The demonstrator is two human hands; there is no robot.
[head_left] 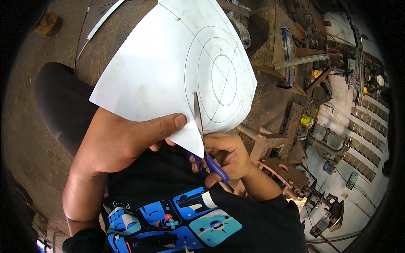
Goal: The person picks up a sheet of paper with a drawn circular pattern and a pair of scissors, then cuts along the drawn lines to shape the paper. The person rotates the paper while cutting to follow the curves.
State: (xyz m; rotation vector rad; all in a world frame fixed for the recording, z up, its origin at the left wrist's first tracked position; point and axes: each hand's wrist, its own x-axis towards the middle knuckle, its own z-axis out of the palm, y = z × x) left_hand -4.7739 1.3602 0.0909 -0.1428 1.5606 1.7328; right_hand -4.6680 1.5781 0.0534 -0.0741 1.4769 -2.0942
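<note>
White sheet (168, 76) with dark concentric rings (224, 80), purple-handled scissors (210, 162)

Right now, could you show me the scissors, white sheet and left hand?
Scissors (199, 118), head view: on the visible blade.
White sheet (154, 67), head view: on an unmarked part of its face.
Left hand (120, 139), head view: on its back.

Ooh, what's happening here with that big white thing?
A person is cutting a white sheet with scissors. The left hand holds the sheet near its lower edge, thumb on top. The right hand grips the purple handles. One blade lies over the sheet, its tip near the biggest of the drawn circles. A cut seems to run in from the lower edge; the smallest circle looks uncut.
</note>
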